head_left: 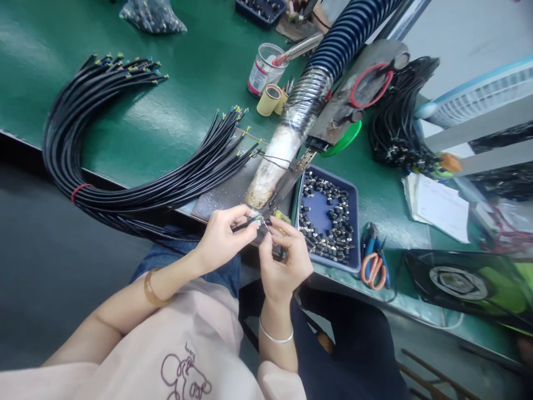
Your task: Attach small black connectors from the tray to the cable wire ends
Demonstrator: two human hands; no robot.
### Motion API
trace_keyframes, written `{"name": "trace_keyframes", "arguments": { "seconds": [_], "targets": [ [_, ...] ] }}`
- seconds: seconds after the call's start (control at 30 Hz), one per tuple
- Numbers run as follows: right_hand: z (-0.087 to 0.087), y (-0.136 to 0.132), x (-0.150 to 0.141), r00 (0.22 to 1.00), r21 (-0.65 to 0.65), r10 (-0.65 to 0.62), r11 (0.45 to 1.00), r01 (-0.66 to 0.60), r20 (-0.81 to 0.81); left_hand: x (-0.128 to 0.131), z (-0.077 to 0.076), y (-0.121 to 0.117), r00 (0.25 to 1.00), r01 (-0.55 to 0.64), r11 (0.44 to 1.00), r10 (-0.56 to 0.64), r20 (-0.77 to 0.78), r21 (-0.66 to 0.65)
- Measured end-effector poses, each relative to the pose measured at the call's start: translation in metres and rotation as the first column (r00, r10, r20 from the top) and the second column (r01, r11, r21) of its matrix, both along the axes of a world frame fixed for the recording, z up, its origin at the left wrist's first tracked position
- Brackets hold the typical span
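Note:
My left hand (222, 236) is closed in a pinch on the end of a black cable (245, 224), whose coloured wire tips stick out toward my right hand. My right hand (285, 255) is closed, with its fingertips pinched on something small at those wire tips; I cannot make out what it is. Both hands meet just below the mouth of a taped exhaust hose (275, 166) and the tip of a soldering iron (291, 180). A large looped bundle of black cables (104, 189) lies on the green table (175, 122) to the left.
A blue tray (353, 233) of several small black parts sits right of my hands. Orange-handled scissors (373, 269) lie beside it. A glass jar (264, 69), tape rolls (270, 100), another cable bundle (395, 122), papers (437, 205) and a fan (458, 280) stand around.

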State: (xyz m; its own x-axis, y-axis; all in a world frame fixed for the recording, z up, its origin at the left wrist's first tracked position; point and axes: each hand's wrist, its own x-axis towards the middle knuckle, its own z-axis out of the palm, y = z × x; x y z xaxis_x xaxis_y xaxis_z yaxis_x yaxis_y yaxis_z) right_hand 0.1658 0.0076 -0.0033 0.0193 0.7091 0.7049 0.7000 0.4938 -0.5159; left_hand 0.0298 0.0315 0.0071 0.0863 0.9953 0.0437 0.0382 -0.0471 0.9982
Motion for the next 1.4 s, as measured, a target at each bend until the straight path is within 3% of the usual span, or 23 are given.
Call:
{"name": "trace_keyframes", "arguments": {
  "seconds": [0.5,0.83,1.07,1.2,1.3,1.4],
  "targets": [
    [0.004,0.004,-0.003,1.000,0.049,-0.019,0.999,0.019,0.011,-0.001,0.000,0.003,0.995,0.017,0.998,-0.023,0.099,0.064],
    [0.002,0.002,-0.002,1.000,0.034,0.004,0.999,-0.005,0.001,-0.003,0.001,0.003,0.997,0.035,0.999,-0.038,0.071,0.041],
    [0.000,-0.004,0.004,0.994,0.006,0.073,0.997,-0.074,0.079,-0.007,0.002,-0.001,0.996,0.087,0.996,-0.086,0.026,-0.010],
    [-0.003,-0.010,0.011,0.996,0.010,0.025,1.000,-0.024,-0.084,-0.007,0.002,-0.005,0.994,0.104,0.994,-0.105,0.033,0.013],
    [0.003,-0.012,0.017,0.979,-0.075,-0.107,0.993,0.095,-0.173,-0.007,0.003,-0.009,0.993,0.114,0.992,-0.114,0.004,0.057],
    [0.015,-0.010,0.021,0.997,-0.284,-0.014,0.959,-0.008,-0.075,-0.010,0.004,-0.013,0.991,0.137,0.985,-0.136,-0.019,0.103]
  ]
}}
